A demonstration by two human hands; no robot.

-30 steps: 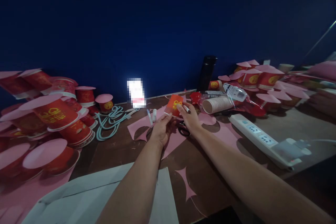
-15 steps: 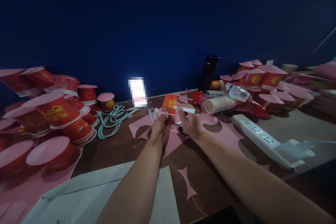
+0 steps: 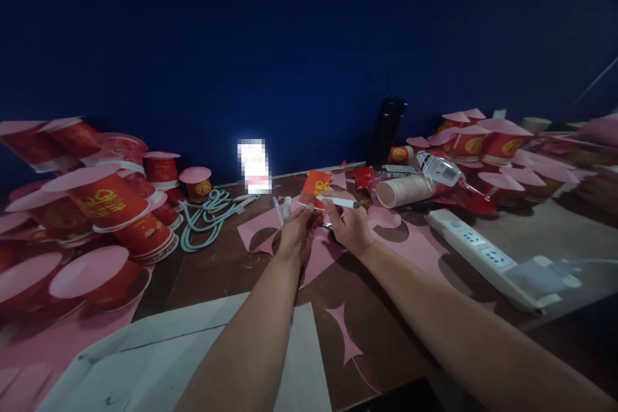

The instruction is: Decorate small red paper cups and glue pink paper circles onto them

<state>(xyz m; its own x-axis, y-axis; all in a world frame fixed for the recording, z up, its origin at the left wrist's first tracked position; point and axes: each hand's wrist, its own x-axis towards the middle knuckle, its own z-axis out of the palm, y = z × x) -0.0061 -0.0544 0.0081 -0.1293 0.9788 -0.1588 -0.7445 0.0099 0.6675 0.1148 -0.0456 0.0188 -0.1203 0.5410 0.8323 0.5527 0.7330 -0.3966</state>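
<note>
My left hand (image 3: 298, 230) is closed on the lower edge of a red paper cup (image 3: 313, 187) with yellow lettering, held tilted above the table. In my right hand (image 3: 351, 224) is a white marker (image 3: 344, 203), its point toward the cup's printed side. Whether the point touches the cup I cannot tell. Beneath both hands lies pink paper (image 3: 326, 257) with round cut-outs. A pair of scissors (image 3: 334, 236) shows partly under my right hand. Just left of the cup lie a thin pen (image 3: 277, 210) and a small white tube (image 3: 287, 207).
Red cups with pink paper discs (image 3: 111, 199) pile up at left, more (image 3: 499, 138) at right. A blue cable (image 3: 205, 225), glowing phone (image 3: 255, 167), black flask (image 3: 389, 132), bagged cup stack (image 3: 403, 193) and power strip (image 3: 483, 257) surround the work. Another person's blurred hand (image 3: 599, 190) is far right.
My right hand has turned the marker so that it lies level with its point at the cup, where earlier it pointed away. The cup has turned slightly in my left hand.
</note>
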